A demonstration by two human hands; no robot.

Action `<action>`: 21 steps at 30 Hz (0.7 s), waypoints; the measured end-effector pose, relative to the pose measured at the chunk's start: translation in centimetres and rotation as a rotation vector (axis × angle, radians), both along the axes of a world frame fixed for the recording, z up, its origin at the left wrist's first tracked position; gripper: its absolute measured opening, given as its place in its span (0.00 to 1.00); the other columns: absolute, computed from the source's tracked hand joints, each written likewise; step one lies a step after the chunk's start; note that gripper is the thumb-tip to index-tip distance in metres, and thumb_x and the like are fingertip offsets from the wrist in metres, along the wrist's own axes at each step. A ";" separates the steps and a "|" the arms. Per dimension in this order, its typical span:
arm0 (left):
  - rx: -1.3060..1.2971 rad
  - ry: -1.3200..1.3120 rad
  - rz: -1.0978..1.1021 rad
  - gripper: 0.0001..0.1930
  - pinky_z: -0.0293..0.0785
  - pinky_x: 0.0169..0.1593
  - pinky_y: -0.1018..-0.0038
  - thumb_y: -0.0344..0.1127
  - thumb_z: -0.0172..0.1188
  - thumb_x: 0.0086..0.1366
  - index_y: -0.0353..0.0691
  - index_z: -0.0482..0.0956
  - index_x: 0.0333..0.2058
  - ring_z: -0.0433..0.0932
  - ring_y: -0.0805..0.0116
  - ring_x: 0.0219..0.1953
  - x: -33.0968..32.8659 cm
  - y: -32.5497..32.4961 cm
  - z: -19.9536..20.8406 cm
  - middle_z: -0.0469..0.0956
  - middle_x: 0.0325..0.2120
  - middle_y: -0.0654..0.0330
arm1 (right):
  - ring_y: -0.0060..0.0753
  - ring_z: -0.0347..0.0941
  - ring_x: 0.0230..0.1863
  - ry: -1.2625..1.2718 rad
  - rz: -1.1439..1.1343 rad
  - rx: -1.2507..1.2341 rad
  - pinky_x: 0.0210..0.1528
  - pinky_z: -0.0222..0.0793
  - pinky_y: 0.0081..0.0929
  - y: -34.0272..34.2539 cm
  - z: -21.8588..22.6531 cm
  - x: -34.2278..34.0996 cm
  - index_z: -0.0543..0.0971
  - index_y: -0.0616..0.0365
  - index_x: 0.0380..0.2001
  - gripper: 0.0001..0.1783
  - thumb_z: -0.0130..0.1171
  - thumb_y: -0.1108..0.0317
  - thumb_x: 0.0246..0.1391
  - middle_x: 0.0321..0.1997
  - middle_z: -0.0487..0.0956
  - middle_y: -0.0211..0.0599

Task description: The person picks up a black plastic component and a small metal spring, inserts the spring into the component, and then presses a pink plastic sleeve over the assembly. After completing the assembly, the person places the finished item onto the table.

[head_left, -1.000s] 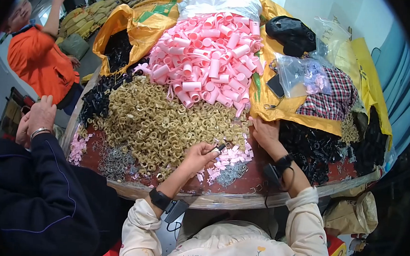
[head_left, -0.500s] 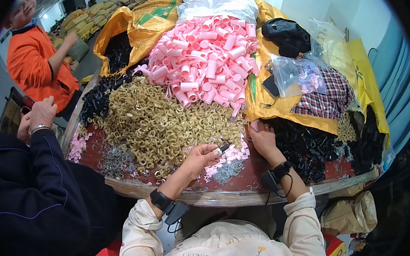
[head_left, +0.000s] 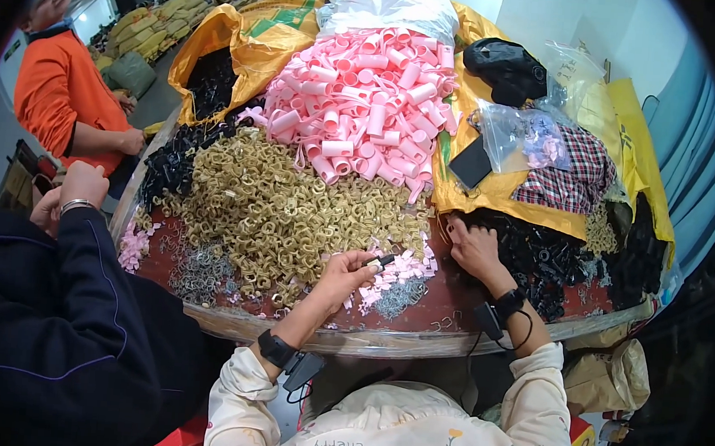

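Note:
Over the front of the table, my left hand (head_left: pixel 347 277) pinches a small black plastic part (head_left: pixel 384 260) with a pale end. Below its fingers lie small light pink pieces (head_left: pixel 404 274) and a little heap of grey metal bits (head_left: pixel 400 299). My right hand (head_left: pixel 477 250) is at the front corner of the yellow sack (head_left: pixel 544 217), beside a heap of black plastic parts (head_left: pixel 543 265). Its thumb and forefinger are drawn together; whatever lies between them is too small to make out.
Tan ring-like parts (head_left: pixel 263 208) and pink tubes with straps (head_left: pixel 357 111) are heaped mid-table. A phone (head_left: pixel 470 162), clear bag (head_left: pixel 513 138) and checked cloth (head_left: pixel 573 168) lie on the sack. A dark-sleeved person (head_left: pixel 69 311) sits left; an orange-clad person (head_left: pixel 72 99) stands beyond.
My right hand has shifted slightly right, and the pink bit at its fingertips no longer shows. The phone is more exposed. The person in orange has lowered a raised hand and turned.

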State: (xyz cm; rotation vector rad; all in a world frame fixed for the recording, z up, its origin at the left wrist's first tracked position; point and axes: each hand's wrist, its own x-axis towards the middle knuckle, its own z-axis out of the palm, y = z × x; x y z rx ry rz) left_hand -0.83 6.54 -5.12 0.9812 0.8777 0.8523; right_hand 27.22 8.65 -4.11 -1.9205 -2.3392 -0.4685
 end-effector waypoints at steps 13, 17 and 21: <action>-0.091 -0.014 -0.005 0.13 0.72 0.31 0.83 0.27 0.53 0.55 0.32 0.69 0.41 0.74 0.77 0.27 0.2 -0.3 0.4 0.75 0.28 0.60 | 0.43 0.67 0.29 0.426 -0.090 0.057 0.30 0.61 0.37 -3.6 1.9 3.2 0.74 0.57 0.30 0.13 0.49 0.63 0.40 0.24 0.70 0.40; -0.120 -0.073 -0.052 0.13 0.72 0.31 0.84 0.27 0.54 0.55 0.33 0.70 0.41 0.74 0.77 0.27 1.1 -0.7 1.7 0.75 0.28 0.61 | 0.38 0.65 0.27 0.707 0.284 -0.070 0.30 0.60 0.29 -5.6 6.4 0.8 0.72 0.63 0.32 0.13 0.49 0.66 0.43 0.25 0.68 0.42; -0.163 -0.148 -0.109 0.13 0.71 0.29 0.86 0.27 0.54 0.55 0.34 0.71 0.40 0.73 0.79 0.25 1.4 -1.4 3.1 0.75 0.28 0.62 | 0.34 0.65 0.28 0.967 0.522 -0.327 0.31 0.60 0.24 -6.2 7.3 -2.4 0.71 0.65 0.34 0.15 0.49 0.65 0.45 0.26 0.66 0.38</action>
